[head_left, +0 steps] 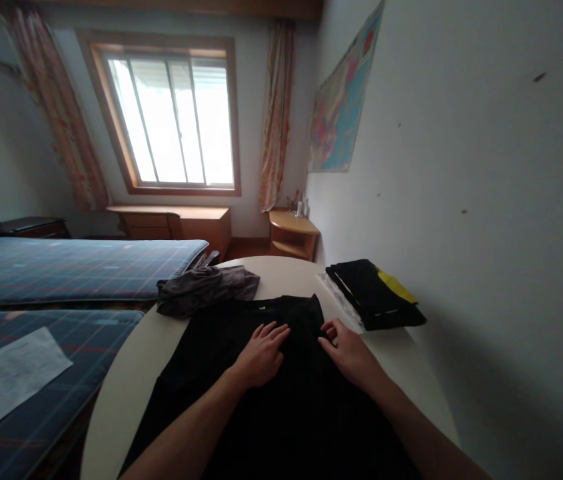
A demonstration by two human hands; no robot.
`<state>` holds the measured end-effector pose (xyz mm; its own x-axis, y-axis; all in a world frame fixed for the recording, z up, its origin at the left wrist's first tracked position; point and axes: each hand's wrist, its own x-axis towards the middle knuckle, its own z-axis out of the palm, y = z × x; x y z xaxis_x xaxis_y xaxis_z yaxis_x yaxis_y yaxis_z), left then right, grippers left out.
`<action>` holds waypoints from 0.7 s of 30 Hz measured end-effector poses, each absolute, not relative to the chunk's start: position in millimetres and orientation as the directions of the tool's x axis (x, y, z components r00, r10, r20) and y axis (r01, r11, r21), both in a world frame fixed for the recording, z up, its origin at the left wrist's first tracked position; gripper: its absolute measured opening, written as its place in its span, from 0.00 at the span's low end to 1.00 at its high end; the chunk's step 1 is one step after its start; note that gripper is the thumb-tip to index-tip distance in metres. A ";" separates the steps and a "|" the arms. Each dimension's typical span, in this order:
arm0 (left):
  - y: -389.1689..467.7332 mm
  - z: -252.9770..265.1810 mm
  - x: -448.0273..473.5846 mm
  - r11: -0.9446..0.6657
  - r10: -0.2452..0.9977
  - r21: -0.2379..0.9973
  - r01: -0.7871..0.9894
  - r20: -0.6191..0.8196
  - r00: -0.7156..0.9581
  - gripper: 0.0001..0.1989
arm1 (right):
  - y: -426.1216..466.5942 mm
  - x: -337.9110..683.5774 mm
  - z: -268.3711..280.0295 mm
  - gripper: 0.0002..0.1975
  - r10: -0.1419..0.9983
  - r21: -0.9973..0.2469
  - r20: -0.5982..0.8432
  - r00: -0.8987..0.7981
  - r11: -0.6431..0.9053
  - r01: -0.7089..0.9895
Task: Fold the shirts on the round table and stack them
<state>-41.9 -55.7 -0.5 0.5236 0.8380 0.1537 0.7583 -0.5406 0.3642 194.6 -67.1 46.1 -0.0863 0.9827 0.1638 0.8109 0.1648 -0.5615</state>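
Observation:
A black T-shirt [296, 407] lies spread over the round table [126, 373], its neckline with a small pale label toward the far side. My left hand [262, 353] rests on the upper middle of the shirt, palm down, with fingers stretched out. At the shirt's right edge, below its far right corner, my right hand [346, 350] has thumb and fingers bent around the dark cloth. The shirt's lower part runs under my forearms and out of view.
Crumpled grey clothing [206, 288] sits at the table's far left. Folded black and yellow clothing [374, 293] lies on a clear plastic bag [344, 303] at the right, near the wall [486, 267]. Plaid mattresses [76, 267], one bearing a paper sheet [11, 380], stand left.

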 end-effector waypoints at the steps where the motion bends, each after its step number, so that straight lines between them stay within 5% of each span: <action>1: -55.3 -0.7 -42.3 -0.535 0.840 0.390 0.749 0.153 0.521 0.36 | -70.7 186.2 50.0 0.09 0.976 -0.572 0.183 -0.113 0.200 0.796; 7: -52.4 0.4 -46.5 -0.501 0.856 0.544 0.673 0.196 0.479 0.37 | -88.1 141.4 50.5 0.09 0.961 -0.649 0.171 -0.216 0.275 0.709; 12: -51.1 1.5 -46.3 -0.485 0.873 0.577 0.657 0.274 0.403 0.28 | -95.6 128.5 41.8 0.13 0.945 -0.704 0.122 -0.302 0.297 0.645; 16: -48.8 -5.1 -43.9 -0.432 0.901 0.529 0.730 0.283 0.329 0.24 | -104.1 132.5 47.9 0.23 0.947 -0.560 0.016 -0.321 0.274 0.782; 19: -46.4 -9.3 -42.8 -0.416 0.907 0.513 0.751 0.291 0.304 0.24 | -110.7 136.3 57.7 0.18 0.962 -0.388 -0.106 -0.250 0.192 0.902; 21: -44.1 -9.7 -43.0 -0.407 0.910 0.530 0.744 0.301 0.284 0.25 | -114.4 137.1 62.4 0.12 0.961 -0.404 -0.124 -0.247 0.179 0.897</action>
